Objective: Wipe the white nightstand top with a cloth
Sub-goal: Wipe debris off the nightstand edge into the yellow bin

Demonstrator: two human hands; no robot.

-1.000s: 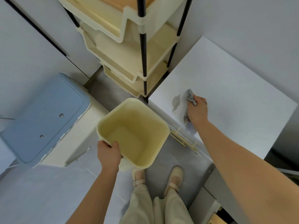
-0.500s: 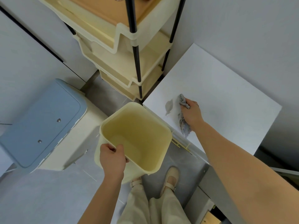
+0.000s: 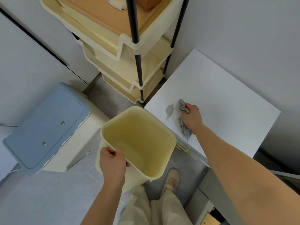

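Observation:
The white nightstand top [image 3: 219, 98] fills the right of the view, against the wall. My right hand [image 3: 192, 117] grips a crumpled grey cloth [image 3: 184, 120] and presses it on the top near its front left corner. A small grey smear or bit of debris [image 3: 169, 109] lies just left of the cloth. My left hand [image 3: 112, 164] grips the near rim of an empty pale yellow bin [image 3: 138, 143], held beside the nightstand's front left edge, its rim below the top.
A cream tiered shelf trolley [image 3: 128, 51] with black posts stands behind the bin, touching the nightstand's left corner. A blue-lidded container [image 3: 47, 124] sits on the grey floor at left. My legs and a beige shoe [image 3: 172, 181] are below. Walls close in behind.
My right hand with the cloth has barely shifted on the top. My left hand has changed its hold on the bin's near rim, and the bin sits a little closer to the nightstand's edge.

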